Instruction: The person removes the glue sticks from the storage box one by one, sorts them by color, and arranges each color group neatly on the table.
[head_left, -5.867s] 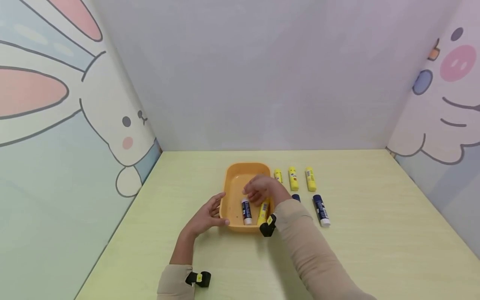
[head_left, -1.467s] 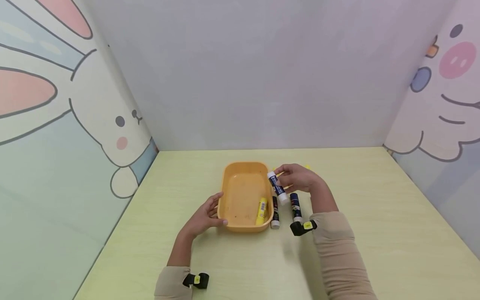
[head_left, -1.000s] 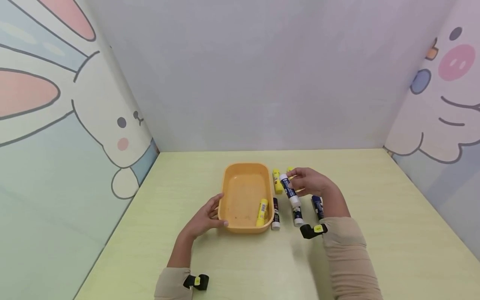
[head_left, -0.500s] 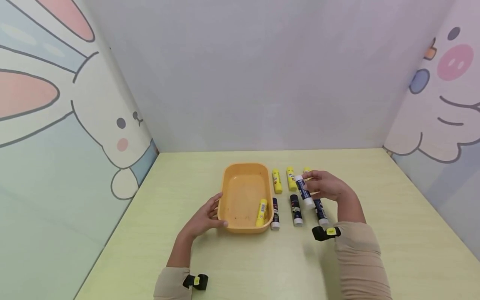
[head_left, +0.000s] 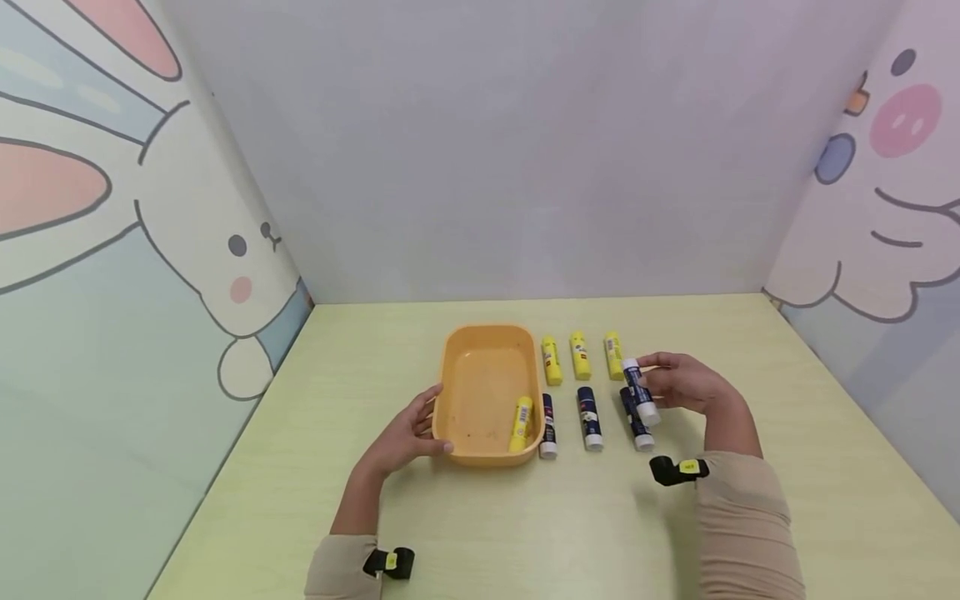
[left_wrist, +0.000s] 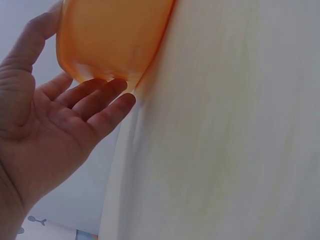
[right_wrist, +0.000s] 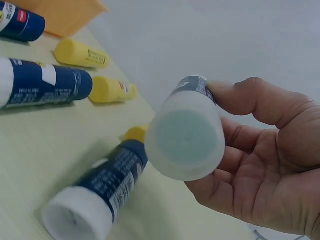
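Observation:
In the head view my right hand (head_left: pixel 690 382) pinches a navy glue stick with white ends (head_left: pixel 641 393) between thumb and fingers, tilted above the table. Just below it lies another navy glue stick (head_left: pixel 635 421), partly covered in this view; the right wrist view shows the held glue stick (right_wrist: pixel 187 135) end-on, apart from the lower one. My left hand (head_left: pixel 401 433) holds the near left corner of an orange plastic tray (head_left: pixel 476 383), thumb on one side and fingers against the outer wall (left_wrist: pixel 110 40). One yellow glue stick (head_left: pixel 521 423) lies inside the tray.
Right of the tray, yellow glue sticks (head_left: pixel 581 356) form a back row. Navy ones (head_left: pixel 589 418) lie in a front row, the leftmost (head_left: pixel 549 427) close against the tray. Walls with painted animals (head_left: pixel 247 250) enclose the pale table (head_left: pixel 480 533).
Earlier the navy glue stick lay in the tray; my right hand has since carried it out and rightward, past the other sticks. My left hand has stayed at the tray's corner.

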